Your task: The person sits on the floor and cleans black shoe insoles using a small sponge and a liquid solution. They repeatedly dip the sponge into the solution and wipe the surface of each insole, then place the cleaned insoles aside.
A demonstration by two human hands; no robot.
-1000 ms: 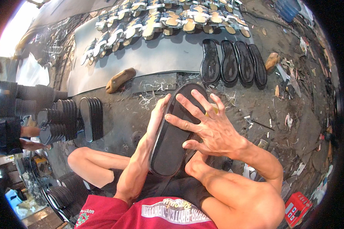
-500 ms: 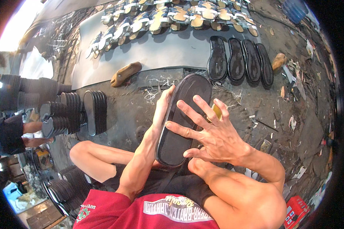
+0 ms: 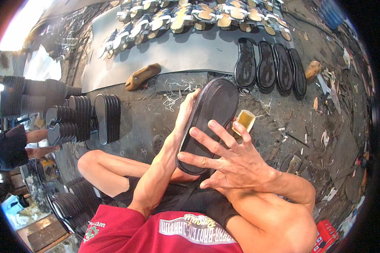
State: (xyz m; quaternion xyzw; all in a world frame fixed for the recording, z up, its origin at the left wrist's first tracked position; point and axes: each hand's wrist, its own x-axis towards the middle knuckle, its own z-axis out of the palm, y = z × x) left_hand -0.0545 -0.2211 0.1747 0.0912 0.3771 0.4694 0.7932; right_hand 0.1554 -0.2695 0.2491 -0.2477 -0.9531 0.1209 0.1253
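A black shoe sole (image 3: pixel 217 101) is held up over my lap, tilted with its wider end away from me. Gripping it along the left edge is my left hand (image 3: pixel 185 116), thumb side visible and the other fingers mostly hidden beneath. My right hand (image 3: pixel 240 162) has its fingers spread over the nearer half of the sole; whether the fingertips touch the surface I cannot tell. Just beyond that hand, a cut-open container (image 3: pixel 245 121) with yellowish stuff inside sits on the ground.
Several black soles (image 3: pixel 266 65) lie in a row at right, beside a shoe last (image 3: pixel 313 70). Another last (image 3: pixel 142 76) rests by the grey sheet (image 3: pixel 190 55), which bears rows of sandal uppers (image 3: pixel 181 19). Stacked soles (image 3: pixel 107 118) stand left, near another person's legs (image 3: pixel 38 143).
My right hand has slid toward the sole's near end, fingers still spread. More of the yellowish container shows now. The sole has shifted slightly up and right in view.
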